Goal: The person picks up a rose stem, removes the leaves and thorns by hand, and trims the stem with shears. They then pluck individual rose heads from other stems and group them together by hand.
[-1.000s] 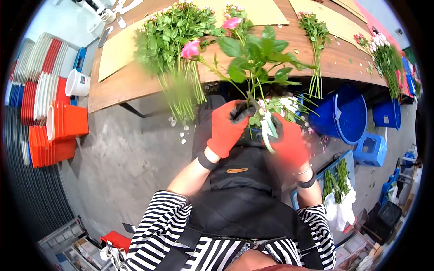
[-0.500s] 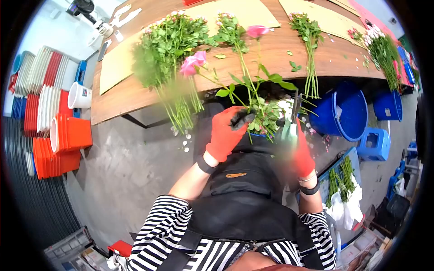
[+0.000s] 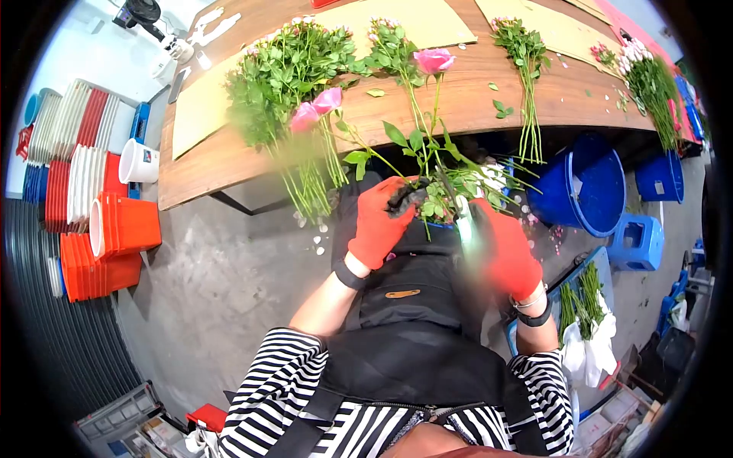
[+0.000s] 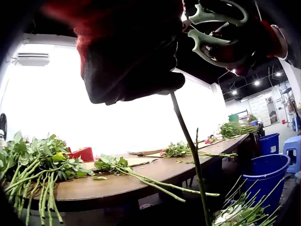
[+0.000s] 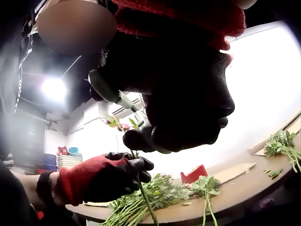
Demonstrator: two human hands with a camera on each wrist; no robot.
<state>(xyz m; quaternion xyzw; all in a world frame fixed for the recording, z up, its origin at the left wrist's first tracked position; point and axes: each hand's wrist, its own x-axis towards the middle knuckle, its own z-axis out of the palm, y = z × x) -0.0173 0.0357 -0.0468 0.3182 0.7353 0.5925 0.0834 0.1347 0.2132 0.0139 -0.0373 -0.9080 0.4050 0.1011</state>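
My left hand (image 3: 382, 223), in a red glove with dark fingertips, pinches the stem of a pink rose (image 3: 434, 61). More pink blooms (image 3: 328, 100) lean to the left above it. Below that hand, the bare stem (image 4: 193, 146) runs down in the left wrist view. My gloved right hand (image 3: 508, 248) grips scissors with pale green loop handles (image 4: 218, 35). In the head view their dark blades (image 3: 445, 183) point up toward the stem and overlap leaves close to the left hand. Cut greenery (image 3: 439, 204) lies below the hands.
On the wooden table (image 3: 206, 174) ahead lie leafy bunches (image 3: 286, 69) and a smaller bunch (image 3: 525, 53). Blue buckets (image 3: 576, 187) and a blue stool (image 3: 637, 243) stand to the right. Wrapped stems (image 3: 586, 305) lie low at the right; orange bins (image 3: 134, 225) are stacked left.
The right hand with the scissors swung out to the right, then came back toward the stem. The large leaves near the blooms no longer show, and the blooms have shifted.
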